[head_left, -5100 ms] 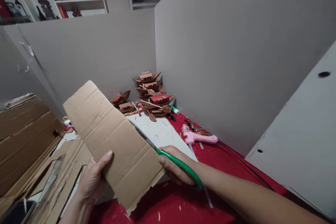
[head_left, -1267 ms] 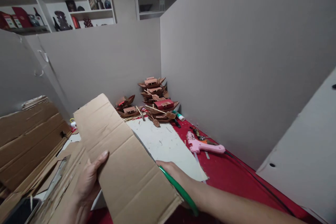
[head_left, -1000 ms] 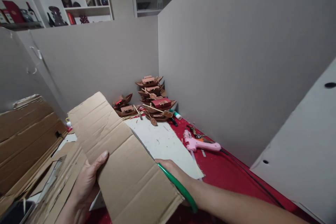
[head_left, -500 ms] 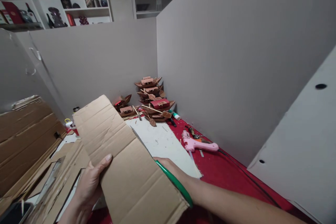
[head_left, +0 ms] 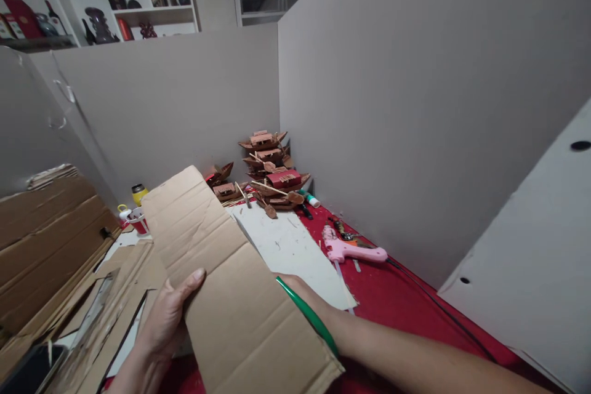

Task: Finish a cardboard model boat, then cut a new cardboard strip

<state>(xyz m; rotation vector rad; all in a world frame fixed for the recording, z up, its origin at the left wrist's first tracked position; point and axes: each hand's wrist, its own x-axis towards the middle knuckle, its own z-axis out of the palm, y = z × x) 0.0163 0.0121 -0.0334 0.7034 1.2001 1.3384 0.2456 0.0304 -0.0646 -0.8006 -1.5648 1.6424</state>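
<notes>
A long creased piece of brown cardboard (head_left: 240, 283) slants across the front of the head view. My left hand (head_left: 168, 314) grips its left edge, thumb on top and fingers out of sight beneath. At the right edge is my right hand (head_left: 300, 292), largely behind the cardboard. It is closed around the curved green handle of what look like scissors (head_left: 311, 317). Their blades are hidden, so I cannot tell whether they touch the cardboard. Below and beyond the piece lies a white sheet (head_left: 286, 246) with small scraps on it.
A pink glue gun (head_left: 353, 251) with a black cord lies on the red tablecloth (head_left: 392, 295). Small wooden boats (head_left: 272, 178) are stacked in the corner. Cardboard sheets (head_left: 50, 234) lean at left, near a red-and-white cup (head_left: 140, 221) and yellow bottle (head_left: 139, 192). Grey partitions (head_left: 392, 104) surround the table.
The cardboard and both hands sit slightly farther right in view, and the cup and yellow bottle show more. The view has shifted a little. Both grips look the same.
</notes>
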